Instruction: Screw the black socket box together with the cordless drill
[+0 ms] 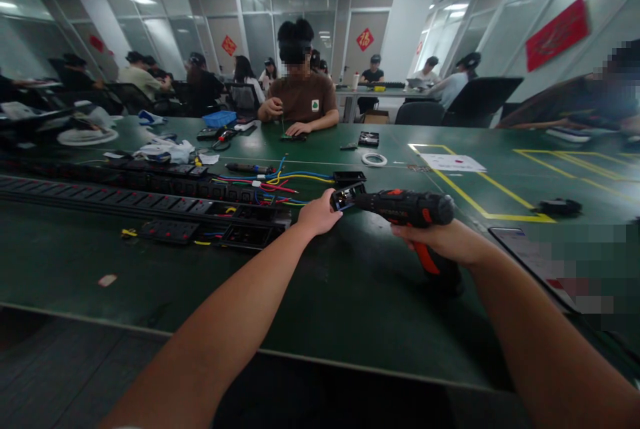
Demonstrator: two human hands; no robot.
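Observation:
My left hand [320, 213] is closed round a small black plastic housing [345, 198], holding it up above the green table. In my right hand [445, 240] is a black and orange cordless drill [407, 208], pointed left. Its front end meets the open side of the housing; whether a bit touches a screw inside is too small to tell. Behind the housing lies another black frame [349, 177] with blue and yellow wires [300, 176] running to it. Left of my hand stretch long black power strips [125, 199] with sockets.
A loose socket panel [167, 231] lies in front of the strips. Farther back are a white cable coil [374, 160], a blue basket [219, 118] and a paper sheet [454, 162]. A tablet-like device [533, 262] lies at right. A co-worker [300, 92] sits opposite.

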